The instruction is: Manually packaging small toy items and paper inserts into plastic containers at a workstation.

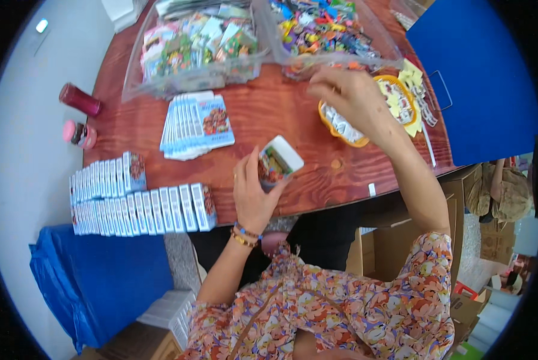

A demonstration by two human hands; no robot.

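My left hand [254, 189] is wrapped round a small box [288, 155] near the table's front edge. The box's white flap stands up, and green and brown contents show in its open top. My right hand [350, 99] is raised over a yellow basket [358, 143] of small white packets, its fingers bent together; whatever is between them cannot be made out. Beyond that hand, a second yellow basket [412, 96] carries white and reddish pieces. Flat blue-and-white cartons [197, 126] lie fanned out to the left of the open box.
Two clear bins stand at the back, the left bin [161, 84] with flat colourful packets, the right bin [341, 59] with small plastic toys. Rows of upright boxes [143, 210] line the front left. A red cylinder [80, 99] and pink jar [80, 134] are far left; yellow slips [411, 75] lie right.
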